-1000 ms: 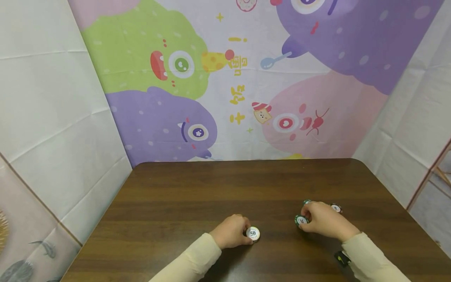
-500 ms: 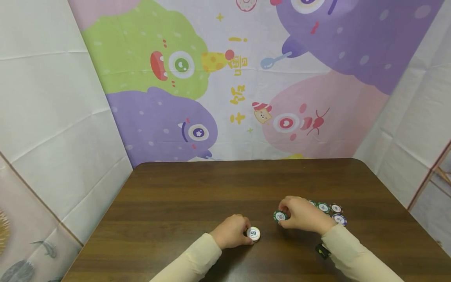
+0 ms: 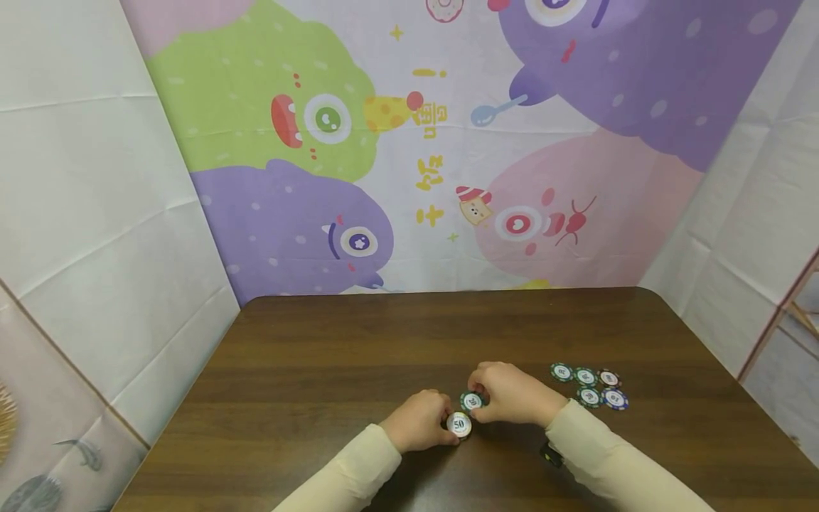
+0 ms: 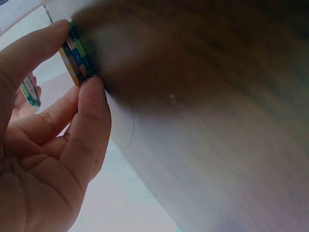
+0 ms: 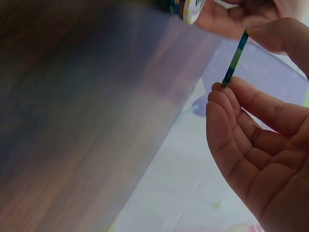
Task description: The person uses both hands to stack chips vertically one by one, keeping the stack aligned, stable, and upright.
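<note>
My left hand (image 3: 417, 421) grips a small stack of poker chips (image 3: 458, 425) by its edges, low at the table. The top chip is white and yellow and reads 50. Green, blue and brownish edges show along the stack (image 4: 79, 50) in the left wrist view. Just behind and right of it, my right hand (image 3: 517, 393) pinches one green poker chip (image 3: 472, 402) between thumb and fingers. Seen edge-on in the right wrist view, the green chip (image 5: 235, 59) is held off the table, close to the stack.
Several loose chips lie flat at the right of the brown wooden table (image 3: 333, 355): green chips (image 3: 561, 372), a dark reddish chip (image 3: 609, 378) and a blue chip (image 3: 615, 399). A cartoon-printed cloth (image 3: 435, 256) hangs behind the table.
My right hand has carried the green chip leftward from the loose chips to beside the stack, uncovering the chips at right. My left hand and its stack have stayed in place.
</note>
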Demonstrator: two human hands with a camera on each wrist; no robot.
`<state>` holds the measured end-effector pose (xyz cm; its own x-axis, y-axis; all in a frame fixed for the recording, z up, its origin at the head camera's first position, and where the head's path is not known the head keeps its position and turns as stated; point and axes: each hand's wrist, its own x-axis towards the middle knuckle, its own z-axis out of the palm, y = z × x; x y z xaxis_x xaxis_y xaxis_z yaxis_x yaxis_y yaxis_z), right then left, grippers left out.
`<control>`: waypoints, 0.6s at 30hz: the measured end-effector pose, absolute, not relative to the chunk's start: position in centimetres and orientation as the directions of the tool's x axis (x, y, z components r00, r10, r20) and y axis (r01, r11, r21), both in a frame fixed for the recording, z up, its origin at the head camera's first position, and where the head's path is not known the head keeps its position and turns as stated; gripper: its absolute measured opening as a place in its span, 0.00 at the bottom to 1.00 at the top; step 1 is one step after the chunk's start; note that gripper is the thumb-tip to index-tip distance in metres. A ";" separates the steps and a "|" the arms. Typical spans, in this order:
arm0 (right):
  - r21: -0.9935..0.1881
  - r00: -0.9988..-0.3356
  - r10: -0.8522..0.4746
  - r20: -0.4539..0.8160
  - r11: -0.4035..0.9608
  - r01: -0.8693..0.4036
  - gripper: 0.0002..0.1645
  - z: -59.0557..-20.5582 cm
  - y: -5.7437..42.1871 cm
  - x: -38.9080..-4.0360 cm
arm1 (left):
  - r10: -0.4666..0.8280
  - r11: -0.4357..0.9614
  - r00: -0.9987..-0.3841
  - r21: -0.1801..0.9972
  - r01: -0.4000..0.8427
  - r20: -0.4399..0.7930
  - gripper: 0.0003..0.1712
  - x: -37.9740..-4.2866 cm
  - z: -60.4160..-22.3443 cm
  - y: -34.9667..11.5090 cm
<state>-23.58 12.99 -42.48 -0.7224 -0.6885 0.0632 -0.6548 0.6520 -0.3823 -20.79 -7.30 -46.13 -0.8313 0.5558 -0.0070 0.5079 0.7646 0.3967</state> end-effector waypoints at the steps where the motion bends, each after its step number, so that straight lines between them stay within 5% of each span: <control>1: -0.381 -0.718 -0.694 0.060 0.649 -0.659 0.15 -42.6 12.7 -23.6 | 0.558 0.762 -0.830 0.397 0.511 -0.003 0.15 -20.8 -46.2 -7.3; 18: -0.379 -0.681 -0.732 0.024 0.624 -0.683 0.13 -43.6 11.0 -23.3 | 0.551 0.757 -0.833 0.447 0.476 -0.046 0.16 -20.6 -46.0 -7.4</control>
